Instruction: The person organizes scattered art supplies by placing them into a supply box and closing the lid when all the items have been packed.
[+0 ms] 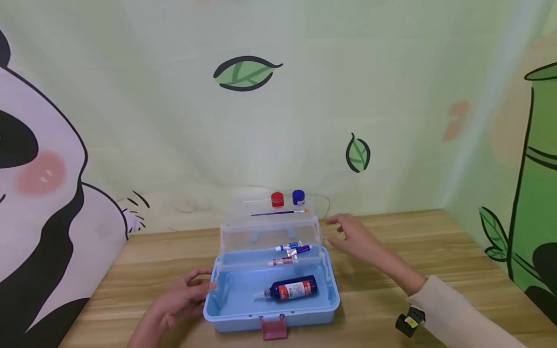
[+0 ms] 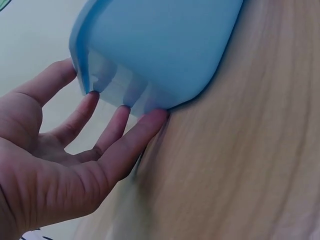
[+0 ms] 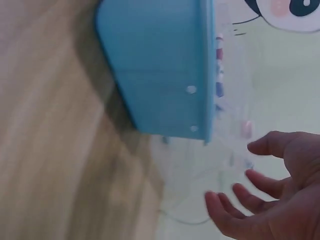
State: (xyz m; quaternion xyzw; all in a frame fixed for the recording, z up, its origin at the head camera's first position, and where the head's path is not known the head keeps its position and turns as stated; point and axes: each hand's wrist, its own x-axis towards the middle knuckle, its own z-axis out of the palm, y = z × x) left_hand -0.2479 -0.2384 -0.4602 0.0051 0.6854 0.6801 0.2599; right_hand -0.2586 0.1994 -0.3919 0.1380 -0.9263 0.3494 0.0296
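A light blue plastic box [image 1: 271, 314] stands with its lid raised. Fingertips of my left hand [image 1: 183, 297] touch the box's left end; the left wrist view shows those fingers [image 2: 117, 125] spread along the blue wall. My right hand [image 1: 354, 237] hovers beside the clear tray [image 1: 235, 238], its fingers loosely bent and holding nothing. A dark blue bottle [image 1: 296, 288] with a pointed nozzle lies inside the box. Several paint tubes [image 1: 289, 246] rest in the clear tray. Behind them are a paintbrush [image 1: 278, 212], a red-lidded jar [image 1: 277, 199] and a blue jar [image 1: 298, 197].
A pink latch [image 1: 274, 328] hangs down at the box's front. The wooden table [image 1: 391, 299] meets a printed wall cloth [image 1: 304, 111] at the back. A small black device [image 1: 410, 322] is worn at the right wrist.
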